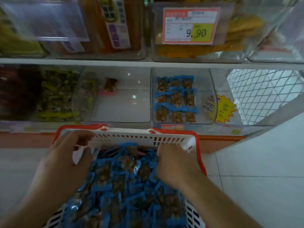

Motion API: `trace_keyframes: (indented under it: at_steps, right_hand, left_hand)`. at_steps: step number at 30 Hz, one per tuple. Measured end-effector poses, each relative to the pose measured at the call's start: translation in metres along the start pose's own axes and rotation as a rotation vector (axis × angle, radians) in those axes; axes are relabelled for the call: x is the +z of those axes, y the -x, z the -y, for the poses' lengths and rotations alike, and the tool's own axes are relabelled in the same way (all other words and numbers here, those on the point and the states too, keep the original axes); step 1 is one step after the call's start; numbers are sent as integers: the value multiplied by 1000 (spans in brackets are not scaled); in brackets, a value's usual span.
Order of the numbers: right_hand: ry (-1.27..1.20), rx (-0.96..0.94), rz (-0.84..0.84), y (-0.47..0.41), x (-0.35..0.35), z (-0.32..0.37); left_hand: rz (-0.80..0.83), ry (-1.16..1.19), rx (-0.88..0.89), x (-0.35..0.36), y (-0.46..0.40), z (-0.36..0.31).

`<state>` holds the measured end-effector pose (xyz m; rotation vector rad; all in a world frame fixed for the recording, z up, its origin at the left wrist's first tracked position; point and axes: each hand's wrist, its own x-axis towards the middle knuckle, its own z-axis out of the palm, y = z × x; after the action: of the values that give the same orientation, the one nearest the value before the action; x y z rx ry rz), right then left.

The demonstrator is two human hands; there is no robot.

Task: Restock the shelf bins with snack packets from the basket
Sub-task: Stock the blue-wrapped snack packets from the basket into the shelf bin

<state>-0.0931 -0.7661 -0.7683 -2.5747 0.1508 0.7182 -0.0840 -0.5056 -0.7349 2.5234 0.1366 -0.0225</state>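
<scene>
Head view: your right hand (174, 163) grips blue snack packets (125, 175) in the white plastic basket (131, 137); the half-filled clear bin (182, 97) sits straight ahead, and your left hand (65, 155) holds the rim.

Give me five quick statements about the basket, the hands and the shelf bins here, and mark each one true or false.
1. The basket holds many blue snack packets. True.
2. Both hands are raised to the upper shelf. False: the left hand and the right hand are down at the basket.
3. The lower bin in front of the right hand holds blue packets laid in rows. True.
4. The price tag on the upper bin reads 5.50. False: it reads 9.90.
5. The lower middle bin is packed full. False: only one packet shows at its back.
</scene>
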Motion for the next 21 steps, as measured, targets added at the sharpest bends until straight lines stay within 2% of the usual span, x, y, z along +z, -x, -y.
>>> trace_keyframes:
  at_steps: [3, 6, 8, 12, 14, 18, 19, 21]
  right_hand:
    - [105, 20, 85, -24, 44, -7]
    - [210, 43, 86, -42, 78, -23]
    - [218, 81, 89, -47, 94, -31]
    - [328, 55, -99, -40, 110, -31]
    - [353, 23, -137, -35, 105, -26]
    - [316, 36, -135, -26, 79, -3]
    - [264, 22, -140, -22, 69, 5]
    - [63, -38, -141, -13, 49, 23]
  left_hand:
    - [-59, -91, -208, -12, -3, 52]
    - [83, -77, -424, -13, -12, 71]
    - [202, -49, -501, -10, -16, 72]
    - [314, -38, -564, -7, -23, 75]
    - [261, -62, -530, -6, -23, 74]
    - [91, -29, -237, -15, -18, 50]
    - [101, 8, -189, -17, -18, 40]
    - [223, 98, -165, -17, -17, 22]
